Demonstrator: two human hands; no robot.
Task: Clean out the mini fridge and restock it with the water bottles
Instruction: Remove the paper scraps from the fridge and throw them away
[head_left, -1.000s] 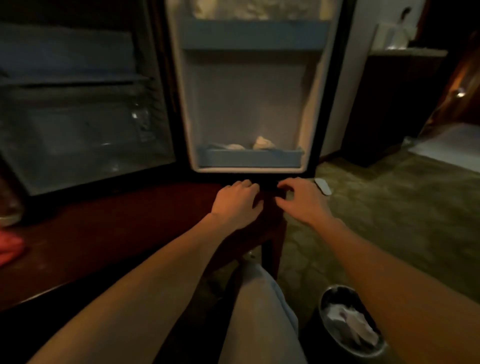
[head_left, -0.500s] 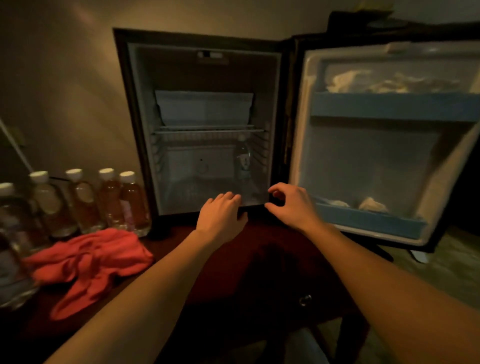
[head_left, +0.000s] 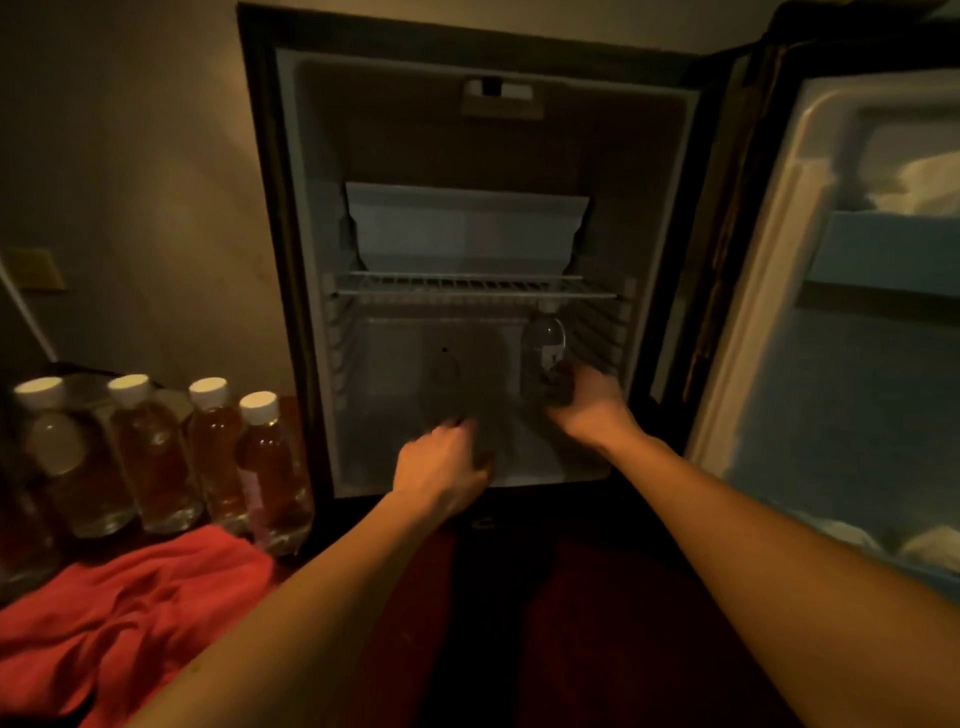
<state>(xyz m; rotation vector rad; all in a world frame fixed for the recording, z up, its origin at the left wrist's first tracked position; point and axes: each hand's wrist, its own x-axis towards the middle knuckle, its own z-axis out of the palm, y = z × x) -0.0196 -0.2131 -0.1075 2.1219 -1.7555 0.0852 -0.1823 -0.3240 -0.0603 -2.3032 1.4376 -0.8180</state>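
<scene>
the mini fridge (head_left: 311, 364) fills the centre of the frame with its door (head_left: 857, 364) swung wide to the right. inside, low and to the right under the wire shelf (head_left: 467, 291), a single bottle (head_left: 543, 348) stands upright, its long axis vertical, cap just below the shelf wires. the right hand (head_left: 592, 405) is at its base, reaching in from the lower right; its fingers seem curled around the bottle's lower part, though the dark and blur hide the fingertips, so i cannot tell whether the grip is fully closed. the left hand (head_left: 441, 467) sits lower and further left, on the fridge floor near the front edge, fingers bent down and tucked forward out of sight; whether they hold anything i cannot tell.

the relation that matters: the bottle lies directly above and against the right hand's fingers, well to the right of the left hand, so the right hand is plainly the nearer one. in my judgement this is the clearing step, and the bottle would need to tip or come forward to pass under the shelf.

at the left of the frame a row of capped water bottles (head_left: 270, 467) waits on the dark tabletop (head_left: 597, 623) beside a red cloth (head_left: 130, 613). crumpled white paper (head_left: 924, 187) sits in the door's upper pocket, more at the lower right
</scene>
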